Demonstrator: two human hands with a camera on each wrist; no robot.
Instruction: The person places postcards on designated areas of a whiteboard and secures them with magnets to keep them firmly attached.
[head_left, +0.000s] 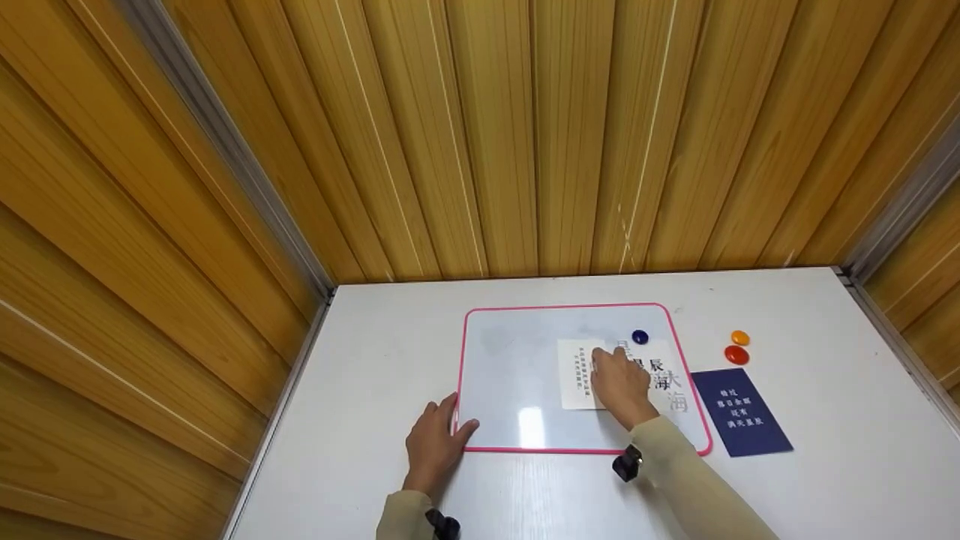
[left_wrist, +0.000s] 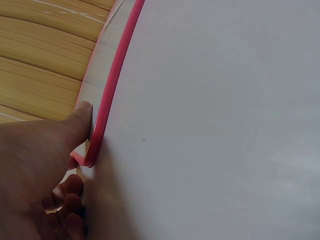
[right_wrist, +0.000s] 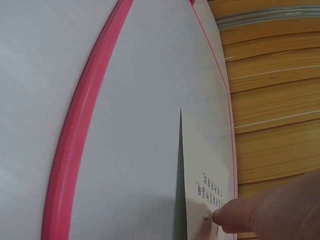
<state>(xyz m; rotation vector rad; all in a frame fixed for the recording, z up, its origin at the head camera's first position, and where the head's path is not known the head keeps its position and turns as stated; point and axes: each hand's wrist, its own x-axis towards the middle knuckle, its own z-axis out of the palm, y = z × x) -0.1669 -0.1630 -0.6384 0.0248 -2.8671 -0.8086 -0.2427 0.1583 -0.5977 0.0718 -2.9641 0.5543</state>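
Observation:
A pink-framed whiteboard [head_left: 517, 360] lies flat on the white table [head_left: 375, 390]. My left hand [head_left: 433, 446] rests on the table at the board's near left corner. Its thumb [left_wrist: 80, 117] lies straight against the pink frame [left_wrist: 107, 105], and the other fingers sit loosely curled beside it. My right hand [head_left: 621, 379] presses straight fingers on a small white printed card [head_left: 576, 371] on the board; one fingertip [right_wrist: 222, 217] touches that card [right_wrist: 205, 165]. A second white card with large characters [head_left: 664, 371] lies partly under the hand, below a blue magnet [head_left: 640, 337].
On the table right of the board lie a navy card with white print [head_left: 741, 412], an orange magnet [head_left: 740, 337] and a red magnet [head_left: 736, 355]. Wooden slat walls [head_left: 525, 150] close in the table at the back and both sides.

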